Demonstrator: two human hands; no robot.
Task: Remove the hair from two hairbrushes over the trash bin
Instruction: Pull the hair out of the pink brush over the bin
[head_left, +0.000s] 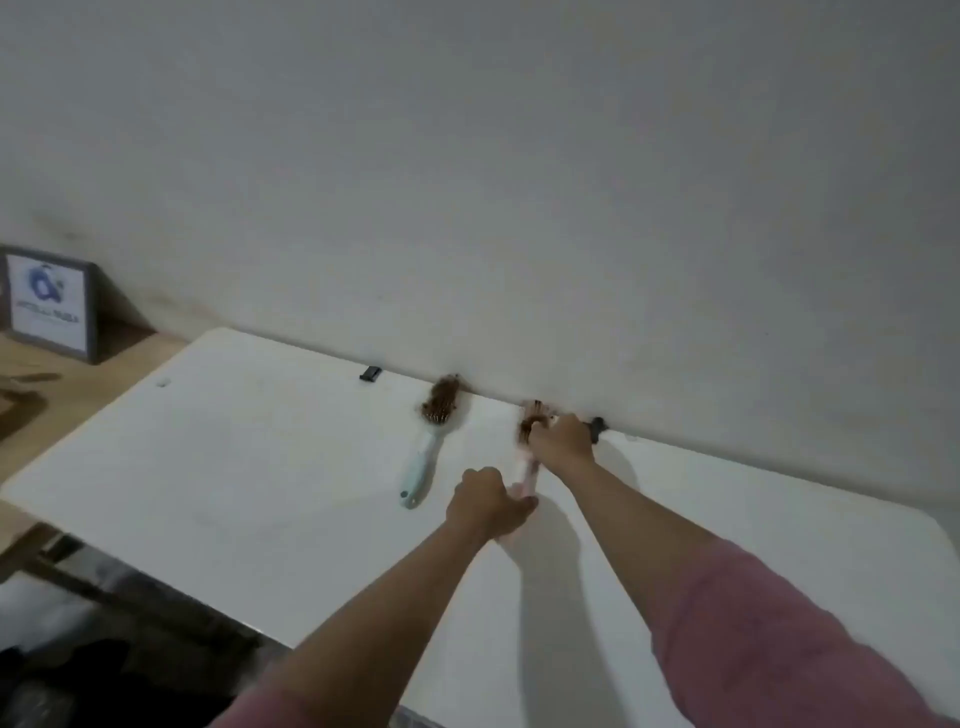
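both hands work on a pink hairbrush (527, 467) near the far edge of the white table (234, 467), close to the wall (519, 182). the left hand (485, 501) is curled in a fist round the brush's handle at its near end, and the right hand (563, 436) is bent over the brush head, fingers closed on the clump of brown hair (530, 421) caught in the bristles. the picture is blurred here, so whether the brush is lifted off the table or resting on it cannot be told. just to the left lies a mint-green hairbrush (431, 447), flat on the table, its head toward the far edge and matted with brown hair, its handle pointing toward the near edge, untouched by either hand. a small framed sign (49, 304) stands on a wooden surface (78, 379) beyond the table's left edge. both forearms wear pink sleeves (779, 639).
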